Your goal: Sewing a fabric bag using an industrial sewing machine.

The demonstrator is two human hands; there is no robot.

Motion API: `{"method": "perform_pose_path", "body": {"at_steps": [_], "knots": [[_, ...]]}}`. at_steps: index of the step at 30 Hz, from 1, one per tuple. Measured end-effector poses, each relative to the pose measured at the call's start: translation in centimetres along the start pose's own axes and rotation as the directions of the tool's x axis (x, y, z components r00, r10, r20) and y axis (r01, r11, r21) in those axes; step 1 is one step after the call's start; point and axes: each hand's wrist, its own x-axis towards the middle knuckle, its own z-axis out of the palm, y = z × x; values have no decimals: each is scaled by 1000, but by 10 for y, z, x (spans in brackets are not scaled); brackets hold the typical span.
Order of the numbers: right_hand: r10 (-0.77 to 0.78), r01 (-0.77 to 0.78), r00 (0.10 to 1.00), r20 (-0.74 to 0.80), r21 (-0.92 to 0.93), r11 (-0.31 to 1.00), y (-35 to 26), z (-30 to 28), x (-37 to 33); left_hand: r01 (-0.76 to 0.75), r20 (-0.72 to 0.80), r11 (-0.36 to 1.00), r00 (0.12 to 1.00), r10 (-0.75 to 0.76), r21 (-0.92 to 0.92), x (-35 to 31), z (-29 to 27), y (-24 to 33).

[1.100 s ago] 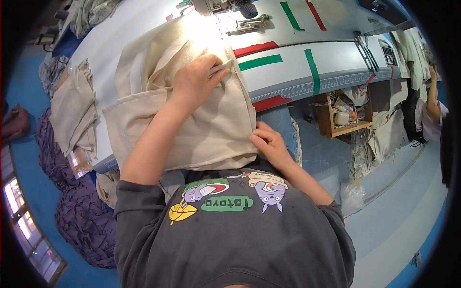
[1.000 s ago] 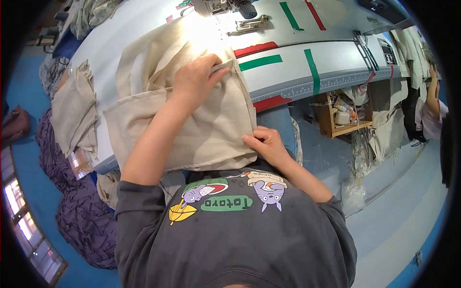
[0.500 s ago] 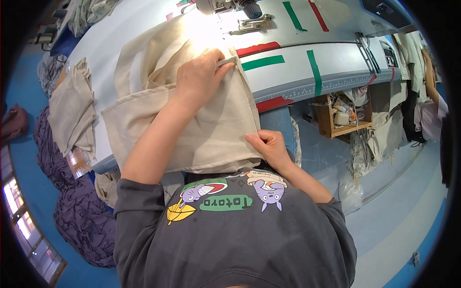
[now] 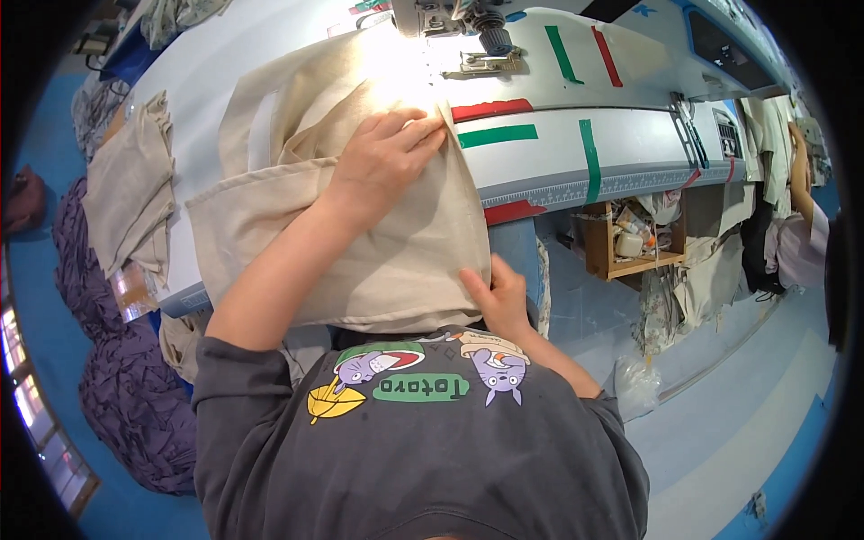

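Note:
A beige piece of cloth (image 4: 405,243) with a hemmed edge spreads over the sewing table and hangs toward my lap. Its far corner lies just on the near side of the sewing machine's needle area (image 4: 486,63), under a bright lamp glare. My left hand (image 4: 382,162) is closed on the cloth's right edge near the machine, fingers bent together and pressed to the fabric; the thumb is mostly hidden. Lower along the same edge, my right hand (image 4: 501,295) pinches the cloth, thumb on top and fingers at the side. Folds and a white strip (image 4: 261,130) show at the cloth's upper left.
Red and green tapes (image 4: 498,136) mark the white table, with a ruler strip (image 4: 549,187) along its front. A wooden drawer (image 4: 634,243) of small items hangs below. Beige cloths (image 4: 135,184) are piled at left, above purple fabric heaps (image 4: 135,405). Another person's arm (image 4: 799,175) shows far right.
The view has shifted slightly. My left fingers have flattened over the cloth edge, and the pale folded bit between finger and thumb no longer shows. My right hand still grips the edge, its fingers more upright.

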Motion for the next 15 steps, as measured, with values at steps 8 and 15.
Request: {"method": "perform_pose_path", "body": {"at_steps": [8,15], "knots": [[-543,720,673,502,-611,328,-29,-15,15,91,16,984,996,-89,-154,-10,0,0],[-517,705,694,501,-618,347,-38,-8,15,63,-57,977,995,-76,-204,-5,6,-8]]}}
